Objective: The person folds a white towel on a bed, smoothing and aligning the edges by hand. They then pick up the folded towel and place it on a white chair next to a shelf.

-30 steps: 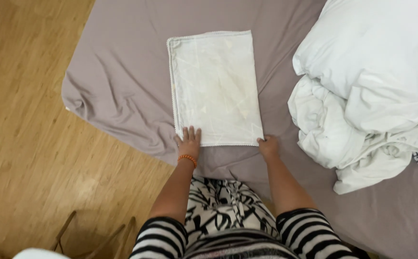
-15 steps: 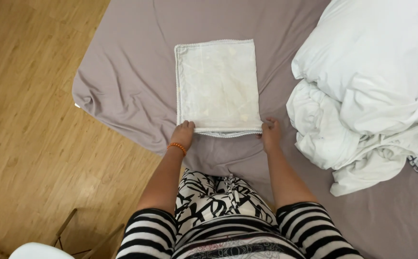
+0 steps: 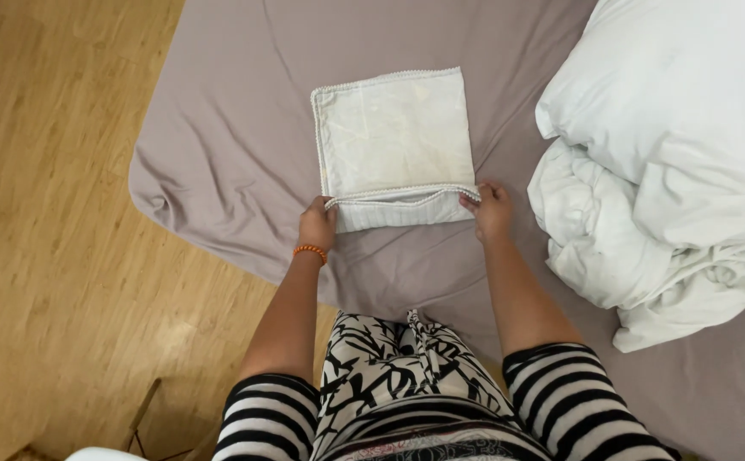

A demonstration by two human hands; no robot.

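Note:
A white cloth point(image 3: 394, 137) with a beaded edge lies on the mauve bed sheet point(image 3: 227, 154). Its near edge is lifted and folded over toward the far side. My left hand point(image 3: 316, 225), with an orange bead bracelet at the wrist, pinches the near left corner of that fold. My right hand point(image 3: 490, 210) pinches the near right corner. Both arms reach out from striped sleeves.
A heap of white bedding point(image 3: 671, 162) fills the right side of the bed, close to my right hand. Wooden floor point(image 3: 48, 256) lies to the left of the bed's corner. A patterned black-and-white garment point(image 3: 398, 376) covers my lap.
Both hands have lifted the cloth's near edge and carried it away from me, so the cloth now looks shorter. The view has shifted slightly.

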